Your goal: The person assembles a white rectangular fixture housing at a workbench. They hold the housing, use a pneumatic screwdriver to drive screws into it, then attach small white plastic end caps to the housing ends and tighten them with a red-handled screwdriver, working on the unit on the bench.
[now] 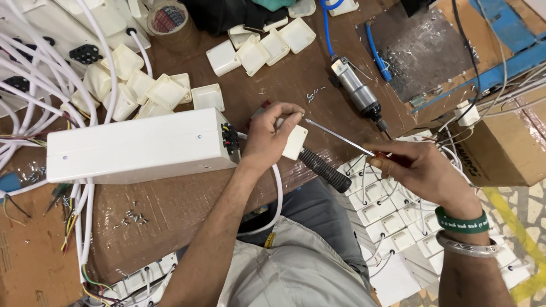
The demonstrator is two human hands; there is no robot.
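My left hand (269,135) grips a small square white plastic cover (296,142) at the right end of a long white plastic box (139,146) lying on the brown workbench. A white cable (278,193) loops down from under that hand. My right hand (418,167) holds a screwdriver by its reddish handle; the thin metal shaft (335,134) reaches left and its tip meets the cover beside my left fingers. A black ribbed tool handle (325,169) lies on the bench edge between both hands.
Loose white covers (259,48) and cream ones (133,85) lie on the bench. A pneumatic driver (358,94) with blue hose sits at right. Small screws (131,218) are scattered near the front edge. White cables (34,85) crowd the left; a tape roll (169,20) stands behind.
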